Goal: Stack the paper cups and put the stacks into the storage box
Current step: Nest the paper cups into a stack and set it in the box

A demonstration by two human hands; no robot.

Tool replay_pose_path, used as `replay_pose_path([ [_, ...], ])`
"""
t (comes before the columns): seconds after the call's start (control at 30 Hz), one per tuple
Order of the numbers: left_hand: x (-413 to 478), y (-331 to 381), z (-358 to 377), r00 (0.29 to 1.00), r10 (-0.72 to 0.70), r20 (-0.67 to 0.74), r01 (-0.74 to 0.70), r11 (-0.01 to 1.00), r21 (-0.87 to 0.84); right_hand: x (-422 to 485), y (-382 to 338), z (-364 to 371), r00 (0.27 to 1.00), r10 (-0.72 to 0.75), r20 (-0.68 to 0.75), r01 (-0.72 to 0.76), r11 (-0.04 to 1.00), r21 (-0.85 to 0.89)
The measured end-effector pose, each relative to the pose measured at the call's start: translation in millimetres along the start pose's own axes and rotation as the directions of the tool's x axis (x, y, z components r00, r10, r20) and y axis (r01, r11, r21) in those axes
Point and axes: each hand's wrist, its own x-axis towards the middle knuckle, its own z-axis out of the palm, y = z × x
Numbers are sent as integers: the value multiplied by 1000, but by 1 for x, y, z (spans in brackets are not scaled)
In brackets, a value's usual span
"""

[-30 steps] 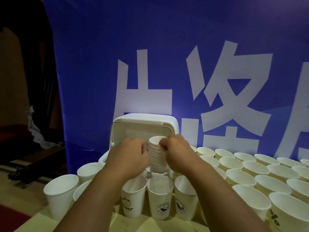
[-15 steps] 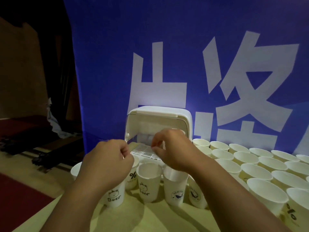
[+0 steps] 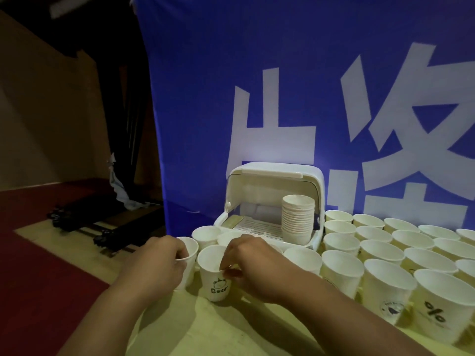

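- L hand (image 3: 159, 263): plain cup (image 3: 190, 253), at counter (image 3: 180, 327) left edge, gripped at rim w/ curled fingers (image 3: 180, 249).
- R hand (image 3: 259, 268): "Bear" cup (image 3: 214, 278) rim pinched by fingers.
- Cup stack (image 3: 298, 219) stood upright in storage box (image 3: 275, 173), right side; slatted floor shown to its left.
- Loose cups (image 3: 385, 253) packed rim-to-rim on right.

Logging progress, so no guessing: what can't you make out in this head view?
All head view.
- Stack in the storage box: rims too fine to count.
- Left cup: front hidden by the left hand gripping it.
- Bear cup: the right hand pinches its rim; fingers blurred.
- Far-right cups: cut off by the frame edge.
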Motion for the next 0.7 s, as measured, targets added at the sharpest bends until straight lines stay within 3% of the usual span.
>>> replay_pose_path([
  [0.17,-2,12,-9,994,24,-103,-32,996,-80,-2,9,-17,989,3,-146,12,994,104],
  [0.27,-3,28,-26,965,81,-249,-119,983,-143,-5,20,-42,969,108,-221,-47,963,265],
  [0.37,2,55,-37,893,144,-427,-257,941,-220,-10,39,-70,917,227,-328,-108,933,344],
  [0.47,20,88,-33,833,134,-537,-358,871,-337,-17,61,-93,820,341,-460,-197,922,333],
  [0.7,69,180,1,834,144,-532,-430,773,-466,-34,98,-121,498,509,-702,-336,859,385],
])
